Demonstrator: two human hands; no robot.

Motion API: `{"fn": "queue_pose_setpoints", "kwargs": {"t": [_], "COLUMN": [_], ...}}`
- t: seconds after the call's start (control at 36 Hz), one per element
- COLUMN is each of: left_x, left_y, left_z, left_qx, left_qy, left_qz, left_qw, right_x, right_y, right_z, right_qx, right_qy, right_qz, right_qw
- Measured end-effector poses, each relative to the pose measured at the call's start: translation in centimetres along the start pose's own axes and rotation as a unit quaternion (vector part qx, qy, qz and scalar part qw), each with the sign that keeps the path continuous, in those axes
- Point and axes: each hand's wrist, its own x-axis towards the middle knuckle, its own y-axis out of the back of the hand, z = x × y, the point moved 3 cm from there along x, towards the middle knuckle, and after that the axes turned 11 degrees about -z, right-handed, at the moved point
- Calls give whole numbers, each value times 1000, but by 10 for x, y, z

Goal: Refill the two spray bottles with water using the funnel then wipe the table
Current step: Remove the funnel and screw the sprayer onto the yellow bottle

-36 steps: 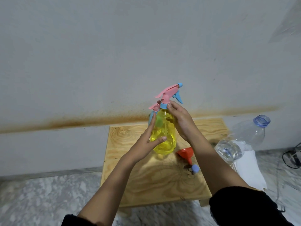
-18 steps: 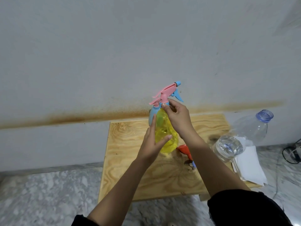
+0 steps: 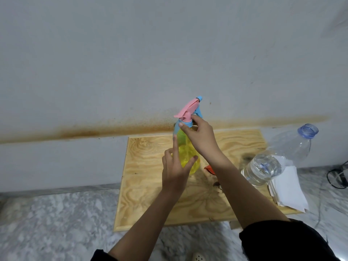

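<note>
A yellow spray bottle (image 3: 189, 157) with a pink and blue spray head (image 3: 188, 110) stands upright over the back of the wooden table (image 3: 148, 187). My right hand (image 3: 200, 137) grips the collar under the spray head. My left hand (image 3: 175, 170) holds the bottle's body, with the thumb across its front and the index finger straight up its left side. A blue sliver of the second sprayer (image 3: 176, 129) shows just behind the yellow bottle. My right forearm hides most of the red funnel (image 3: 208, 168).
A large clear water bottle (image 3: 273, 162) with an open blue neck lies tilted at the table's right end, over a stack of white wipes (image 3: 288, 191). A stained wall stands close behind. Marble floor surrounds the low table, and a black cable (image 3: 337, 176) lies at far right.
The yellow bottle and both hands have moved back toward the wall. My left hand slid lower on the body and its index finger straightened. The blue cap near the funnel is now hidden.
</note>
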Motion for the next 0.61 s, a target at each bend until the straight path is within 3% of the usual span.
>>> {"fn": "queue_pose_setpoints", "kwargs": {"t": [0.11, 0.25, 0.42, 0.5, 0.61], "left_x": [-8, -17, -39, -52, -70], "left_y": [3, 9, 11, 10, 0], "left_z": [-16, -36, -63, -74, -79], "left_qx": [-7, 110, -1, 0, 20], "left_qy": [37, -40, -86, -60, -6], "left_qz": [6, 64, -22, -30, 35], "left_qw": [999, 991, 996, 998, 999], "right_x": [-5, -15, -24, -29, -36], "right_y": [-8, -19, -36, -47, -65], "right_z": [2, 12, 40, 50, 63], "right_qx": [-11, 29, 144, 165, 159], "right_qy": [3, -4, -39, -45, -50], "right_qz": [9, -20, -99, -149, -157], "right_qw": [1000, 999, 984, 974, 973]}}
